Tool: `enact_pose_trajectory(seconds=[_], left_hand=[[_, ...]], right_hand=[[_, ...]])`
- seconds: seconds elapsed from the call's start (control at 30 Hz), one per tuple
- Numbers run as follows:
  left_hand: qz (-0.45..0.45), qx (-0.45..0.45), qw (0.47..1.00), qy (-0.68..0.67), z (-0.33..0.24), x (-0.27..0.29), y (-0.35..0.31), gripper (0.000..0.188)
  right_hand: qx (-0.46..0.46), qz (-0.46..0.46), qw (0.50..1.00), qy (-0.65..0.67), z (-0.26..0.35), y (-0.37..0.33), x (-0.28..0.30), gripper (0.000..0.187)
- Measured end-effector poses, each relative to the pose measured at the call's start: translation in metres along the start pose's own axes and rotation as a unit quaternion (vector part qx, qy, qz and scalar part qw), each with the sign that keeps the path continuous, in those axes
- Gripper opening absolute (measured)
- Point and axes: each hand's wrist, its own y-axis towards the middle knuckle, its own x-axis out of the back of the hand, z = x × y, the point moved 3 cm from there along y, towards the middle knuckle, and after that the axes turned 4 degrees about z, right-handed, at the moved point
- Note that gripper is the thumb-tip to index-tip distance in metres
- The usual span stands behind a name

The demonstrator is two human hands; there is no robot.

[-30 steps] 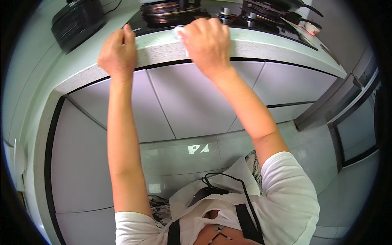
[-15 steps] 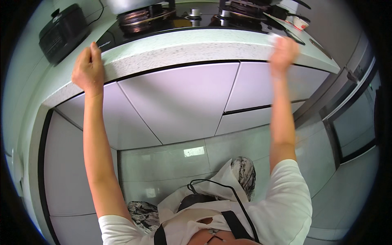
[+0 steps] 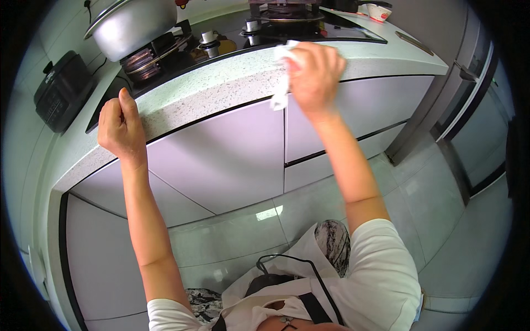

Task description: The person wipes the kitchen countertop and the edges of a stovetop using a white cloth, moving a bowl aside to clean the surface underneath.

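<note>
My right hand (image 3: 319, 77) is closed on a crumpled white cloth or tissue (image 3: 282, 83), which hangs over the front edge of the pale speckled countertop (image 3: 210, 77). It is slightly smeared by motion. Farther left, my left hand (image 3: 122, 124) is curled into a fist with the thumb on top, at the counter's front edge, and nothing shows in it. Just behind both hands lies the black glass gas hob (image 3: 226, 47) with its silver knobs (image 3: 208, 37).
A large silver pot (image 3: 135, 27) stands on the left burner. Beside the hob at the left is a black cooker (image 3: 63, 91). A white-and-red cup (image 3: 379, 12) and a flat brown strip (image 3: 414, 43) lie at the right. White cabinet fronts (image 3: 221, 154) are below.
My right hand has swept left along the counter's front edge with the white cloth. My left hand stays a fist at the edge. The view has turned, showing more of the pot.
</note>
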Motion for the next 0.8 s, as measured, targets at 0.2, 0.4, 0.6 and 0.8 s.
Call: enact_pose_trajectory(seconds=[0.2,0.4,0.6,0.8], left_hand=[[0.026,-0.021,0.999,0.000,0.001,-0.002,-0.004,0.033],[0.026,-0.045,0.998,0.044,-0.009,-0.003,0.005,0.033],[0.040,-0.019,0.998,0.040,-0.004,-0.007,-0.002,0.038],[0.007,-0.048,0.997,0.068,-0.001,-0.008,-0.001,0.036]], right_hand=[[-0.025,0.005,0.998,-0.057,-0.054,-0.013,0.022,0.019],[-0.110,0.018,0.960,-0.257,-0.199,-0.031,0.066,0.014],[-0.040,-0.004,0.992,-0.119,-0.152,-0.018,0.042,0.014],[0.012,0.008,0.995,0.094,0.072,0.019,-0.014,0.005]])
